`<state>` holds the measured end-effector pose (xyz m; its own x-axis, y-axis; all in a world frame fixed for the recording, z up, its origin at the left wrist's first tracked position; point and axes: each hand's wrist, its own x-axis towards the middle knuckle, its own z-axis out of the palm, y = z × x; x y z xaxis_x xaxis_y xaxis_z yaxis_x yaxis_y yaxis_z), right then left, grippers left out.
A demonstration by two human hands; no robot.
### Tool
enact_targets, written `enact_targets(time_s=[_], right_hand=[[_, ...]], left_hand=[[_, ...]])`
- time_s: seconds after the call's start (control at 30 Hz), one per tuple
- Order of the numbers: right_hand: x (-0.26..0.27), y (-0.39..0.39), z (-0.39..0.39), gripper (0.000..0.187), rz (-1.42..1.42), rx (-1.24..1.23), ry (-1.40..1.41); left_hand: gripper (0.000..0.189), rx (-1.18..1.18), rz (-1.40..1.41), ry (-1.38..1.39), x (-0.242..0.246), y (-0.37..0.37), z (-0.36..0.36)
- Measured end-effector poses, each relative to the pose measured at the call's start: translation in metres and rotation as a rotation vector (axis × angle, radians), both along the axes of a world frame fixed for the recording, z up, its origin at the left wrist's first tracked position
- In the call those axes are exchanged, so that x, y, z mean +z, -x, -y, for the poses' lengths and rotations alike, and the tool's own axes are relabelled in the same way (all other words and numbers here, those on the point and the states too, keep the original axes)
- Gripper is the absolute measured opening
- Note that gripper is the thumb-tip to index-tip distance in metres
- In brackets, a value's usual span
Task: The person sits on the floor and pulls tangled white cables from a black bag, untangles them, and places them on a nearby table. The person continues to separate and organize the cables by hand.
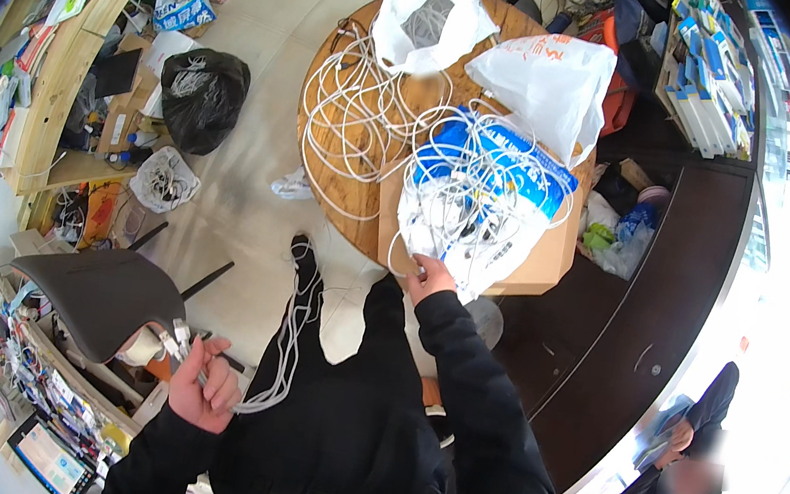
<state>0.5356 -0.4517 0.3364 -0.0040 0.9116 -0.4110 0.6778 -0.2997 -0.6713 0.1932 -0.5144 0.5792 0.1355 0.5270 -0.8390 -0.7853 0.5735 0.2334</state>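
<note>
My left hand [205, 383], out over my lap, is closed around a bundle of white cables [288, 353]. Their USB plugs [176, 336] stick out past the thumb, and the cable lengths hang down along my leg. At the near edge of the round wooden table [341, 198], my right hand [432, 279] pinches a loop of white cable at its fingertips. That loop runs into a tangled heap of white cables [483, 184] lying on a blue and white plastic bag [562, 187]. Beneath the bag is a flattened cardboard box [547, 268]. More loose white cables [354, 105] spread over the table's left side.
An open white bag of cables [427, 20] and another white plastic bag [547, 79] stand at the table's back. Left of me are a dark chair [101, 293] and a black bag [202, 99]. A dark cabinet [624, 340] bounds the right; beyond it is another person [684, 454].
</note>
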Motion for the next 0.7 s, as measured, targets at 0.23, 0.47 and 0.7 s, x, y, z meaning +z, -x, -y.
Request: enact_targets(time_s=[0.23,0.47,0.7], right_hand=[[0.025,0.016,-0.076,0.046,0.015,0.16,-0.34],[0.068,0.003,-0.143,0.066,0.629,0.287,-0.413],[0.049,-0.04,-0.11,0.051,0.618,0.41,-0.21]], left_hand=[[0.041,-0.002,-0.011,0.054,-0.011,0.002,-0.004],[0.041,0.006,-0.007,0.072,-0.024,0.013,-0.006],[0.041,0.032,0.022,0.097,-0.027,0.012,-0.007]])
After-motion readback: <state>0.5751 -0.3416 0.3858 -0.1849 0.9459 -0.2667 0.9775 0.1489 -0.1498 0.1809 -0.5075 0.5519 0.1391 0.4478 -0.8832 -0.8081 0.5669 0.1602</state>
